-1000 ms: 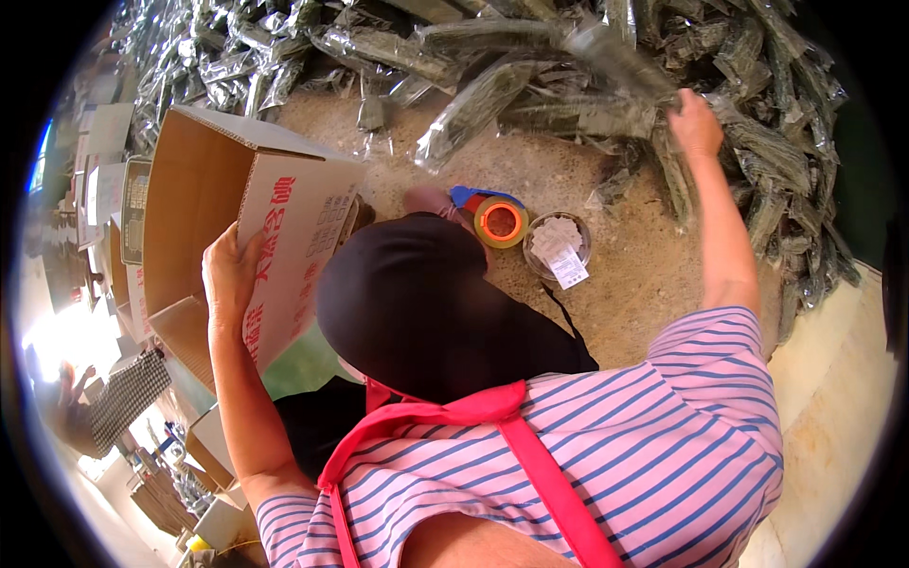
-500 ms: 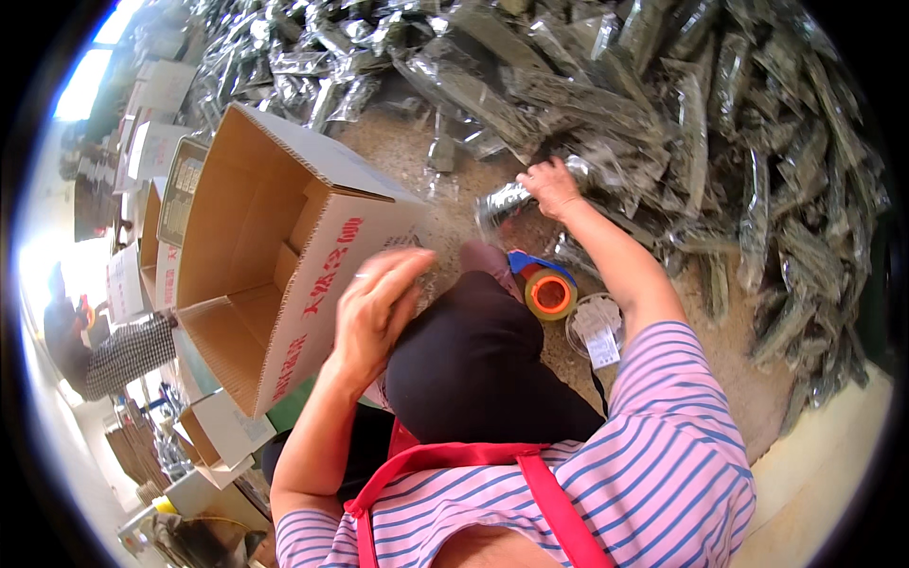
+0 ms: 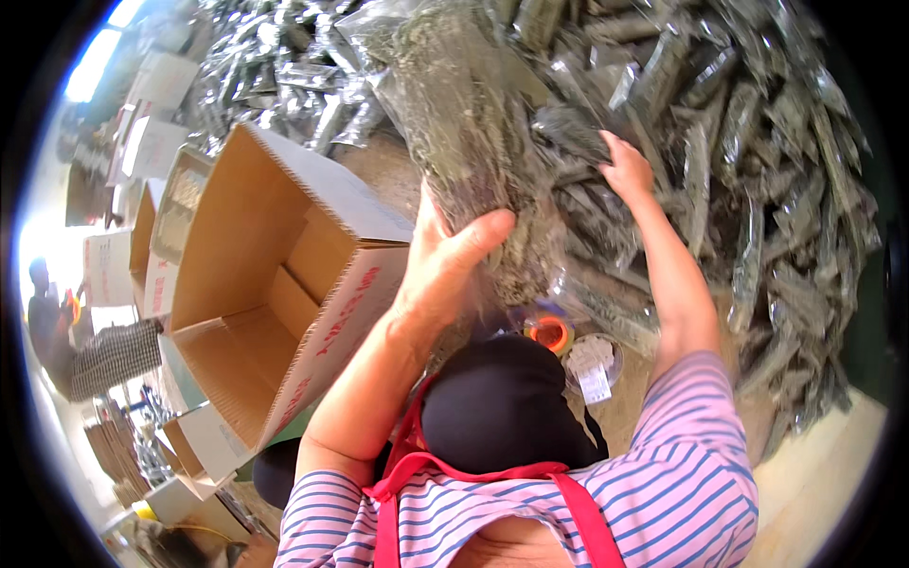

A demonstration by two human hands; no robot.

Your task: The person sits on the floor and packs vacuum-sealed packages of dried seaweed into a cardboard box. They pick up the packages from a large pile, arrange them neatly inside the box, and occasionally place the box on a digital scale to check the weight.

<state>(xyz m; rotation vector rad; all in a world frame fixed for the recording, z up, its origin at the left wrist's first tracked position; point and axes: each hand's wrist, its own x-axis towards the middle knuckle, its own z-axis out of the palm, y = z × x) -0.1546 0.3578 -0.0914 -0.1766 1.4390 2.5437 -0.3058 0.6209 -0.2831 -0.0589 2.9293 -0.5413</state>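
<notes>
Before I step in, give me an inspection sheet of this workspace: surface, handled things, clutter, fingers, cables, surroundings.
Surface: brownish floor shows in patches.
Handled things: clear bag with dull green-grey contents, raised; open carton to its left; loose pile of similar bags ahead and to the right.
Clutter: tape roll with an orange core, beside a round tub of pale slips.
Left fingers: closed on the clear bag near its lower end.
Right fingers: at a dark bag in the pile; grip cannot be told.
Cables: none clearly identifiable.
Surroundings: more cartons at far left, and a person in checked clothing, blurred by glare.
</notes>
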